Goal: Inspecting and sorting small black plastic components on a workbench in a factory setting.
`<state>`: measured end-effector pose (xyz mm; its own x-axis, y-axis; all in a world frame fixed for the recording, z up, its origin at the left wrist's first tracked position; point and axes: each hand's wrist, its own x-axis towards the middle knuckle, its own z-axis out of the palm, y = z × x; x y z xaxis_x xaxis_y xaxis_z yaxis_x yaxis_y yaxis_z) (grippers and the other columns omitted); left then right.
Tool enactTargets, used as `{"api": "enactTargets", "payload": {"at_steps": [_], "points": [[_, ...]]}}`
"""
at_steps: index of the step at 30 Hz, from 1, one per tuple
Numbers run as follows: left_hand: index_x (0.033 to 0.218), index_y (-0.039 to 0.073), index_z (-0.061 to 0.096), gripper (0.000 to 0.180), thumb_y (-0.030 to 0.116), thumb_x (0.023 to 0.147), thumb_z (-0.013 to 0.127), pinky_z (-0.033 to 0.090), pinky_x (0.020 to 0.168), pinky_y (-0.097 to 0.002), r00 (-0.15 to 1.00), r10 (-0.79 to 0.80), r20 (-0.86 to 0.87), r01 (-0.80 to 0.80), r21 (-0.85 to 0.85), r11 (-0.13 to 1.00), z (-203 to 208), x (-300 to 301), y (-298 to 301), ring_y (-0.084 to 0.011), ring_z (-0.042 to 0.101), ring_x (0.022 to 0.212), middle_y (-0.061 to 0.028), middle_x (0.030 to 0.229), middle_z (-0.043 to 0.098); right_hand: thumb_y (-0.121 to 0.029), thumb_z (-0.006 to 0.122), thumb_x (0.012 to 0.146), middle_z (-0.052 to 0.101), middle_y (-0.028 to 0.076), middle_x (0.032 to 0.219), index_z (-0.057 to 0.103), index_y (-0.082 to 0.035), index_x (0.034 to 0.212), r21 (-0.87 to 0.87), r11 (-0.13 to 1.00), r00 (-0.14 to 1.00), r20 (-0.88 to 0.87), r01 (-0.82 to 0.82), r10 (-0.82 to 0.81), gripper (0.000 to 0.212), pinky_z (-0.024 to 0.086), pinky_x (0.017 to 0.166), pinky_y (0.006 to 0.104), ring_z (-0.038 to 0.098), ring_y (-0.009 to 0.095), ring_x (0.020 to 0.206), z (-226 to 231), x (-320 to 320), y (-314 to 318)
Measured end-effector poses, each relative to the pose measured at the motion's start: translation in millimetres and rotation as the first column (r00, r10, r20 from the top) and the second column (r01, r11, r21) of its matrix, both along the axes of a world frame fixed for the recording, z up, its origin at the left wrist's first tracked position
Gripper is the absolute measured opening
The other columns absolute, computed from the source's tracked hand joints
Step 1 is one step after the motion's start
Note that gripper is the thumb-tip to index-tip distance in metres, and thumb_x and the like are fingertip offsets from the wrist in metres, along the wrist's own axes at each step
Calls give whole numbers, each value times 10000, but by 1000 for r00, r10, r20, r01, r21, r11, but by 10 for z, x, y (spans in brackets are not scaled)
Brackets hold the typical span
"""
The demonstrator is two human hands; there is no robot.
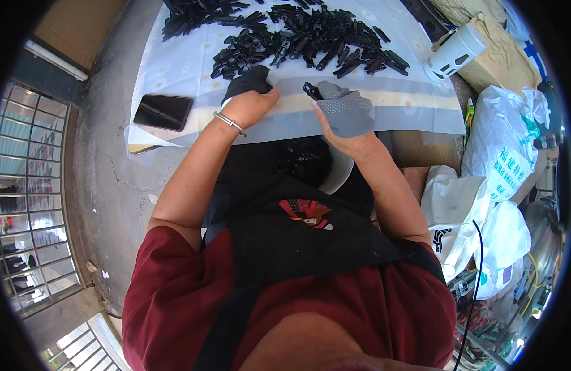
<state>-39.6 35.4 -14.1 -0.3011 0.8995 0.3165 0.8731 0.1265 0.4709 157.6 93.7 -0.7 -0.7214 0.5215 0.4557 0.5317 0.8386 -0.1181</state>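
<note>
My left hand (251, 99), partly covered by a black glove and with a metal bangle at the wrist, is closed just above the table's near edge. Whatever its fingers hold, if anything, is hidden. To the right, a grey dotted glove covers part of my right hand (344, 114), which grips a small black plastic part (311, 91) sticking out beyond the fingertips. A large heap of similar black plastic parts (298, 40) lies just past both hands. Below the table edge, a pale bucket (340, 170) by my lap contains more black pieces.
A dark phone (163, 112) lies on the left of the table, which has a pale cover (415, 114). At the right corner stands a white cylinder with cut-outs (455, 54). White plastic bags (499, 151) crowd the right side, and a barred window (35, 191) is at left.
</note>
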Motion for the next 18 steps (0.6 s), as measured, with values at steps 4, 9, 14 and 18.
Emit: {"api": "enactTargets", "payload": {"at_steps": [4,9,14,18], "points": [[1049,54,553,296,263,843,515,453,667,-299,874,-196,444,286,-144,947,-2,108,-251,-206,582,728,-99,796,612,-229,580,808,613,139,845,583,-68,1026,-141,970,977,-103,-200,187,270,450,674,392,579,295,789,-15,-44,-128],[1108,42,544,314,250,880,484,427,765,-269,673,-275,686,385,-8,923,35,270,-433,-144,555,853,-101,969,609,-273,586,776,596,141,872,583,-51,985,-336,873,935,-145,-353,323,305,431,734,404,552,324,827,44,-24,-161],[1038,24,578,316,277,906,443,449,642,-283,778,-114,618,306,-214,928,141,347,-486,-143,563,709,-84,814,625,-252,602,765,582,126,808,583,-40,942,-289,904,945,-184,-315,271,276,427,671,390,549,303,747,-5,-62,-191],[901,17,607,365,323,920,410,400,495,-247,784,-202,588,173,105,979,44,376,-506,-103,513,554,-52,675,579,-260,604,775,577,119,743,589,-26,890,-263,922,958,-121,-284,261,261,424,606,374,548,293,663,149,-78,-216]]}}
